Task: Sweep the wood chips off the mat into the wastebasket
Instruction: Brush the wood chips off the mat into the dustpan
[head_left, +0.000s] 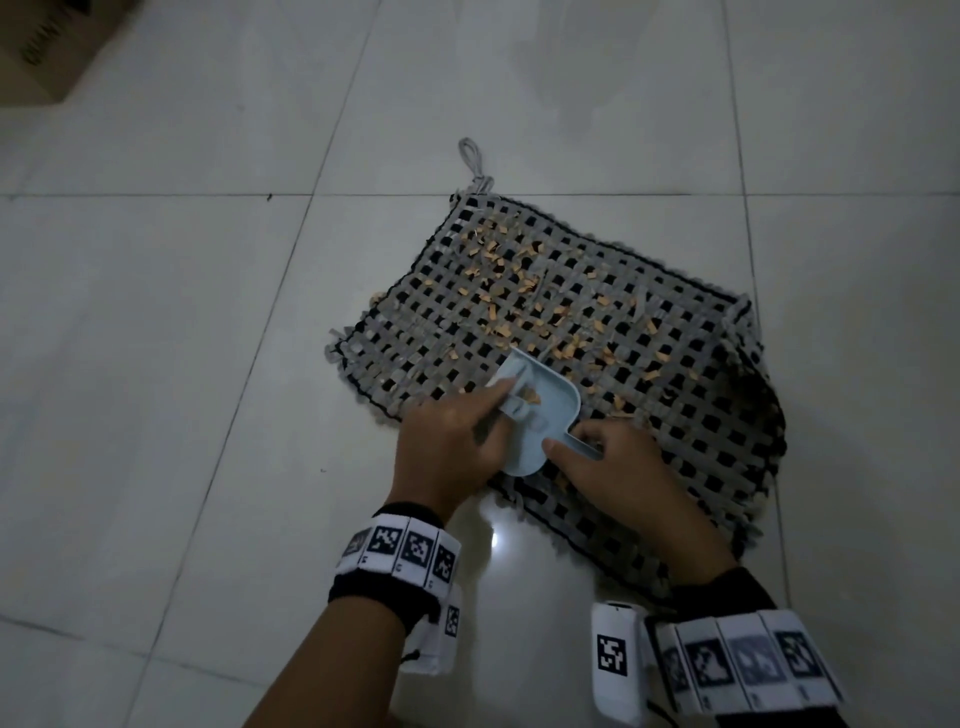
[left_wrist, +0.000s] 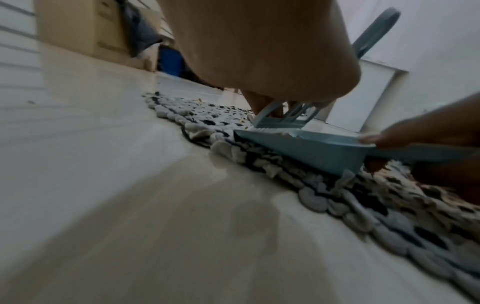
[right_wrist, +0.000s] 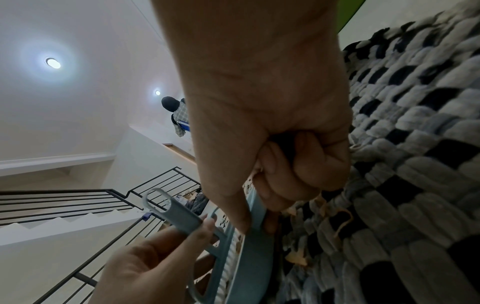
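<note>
Pale glossy floor tiles (head_left: 218, 364) under everything, dim light. Grey-and-black woven rag mat (head_left: 691, 415) lies flat on them, its near edge under both hands. Left hand (head_left: 447, 441) grips a small light-blue plastic hand brush (left_wrist: 291, 117), fingers curled round its flat handle, whose looped end sticks up behind the hand in the left wrist view; brush head stands inside the pan just ahead of the fingers. Right hand (head_left: 618, 467), just beside the left, holds the light-blue plastic dustpan (head_left: 540, 415) by its short handle, thumb on top and fingers curled under, as the right wrist view shows. Dustpan sits on the mat between the two hands, open lip pointing away from them, a few chips already inside near the brush. Orange-tan wood chips (head_left: 519, 291) scattered over the mat beyond the hands, thickest toward the far corner, thinner to the right of the right hand. Grey cord loop (head_left: 470, 156) at the mat's far corner, well beyond both hands. Brown cardboard box (head_left: 36, 52) far off to the left of the left hand. Black wristbands with white marker tags (head_left: 400, 556) on both wrists. Wastebasket not visible in any view.
</note>
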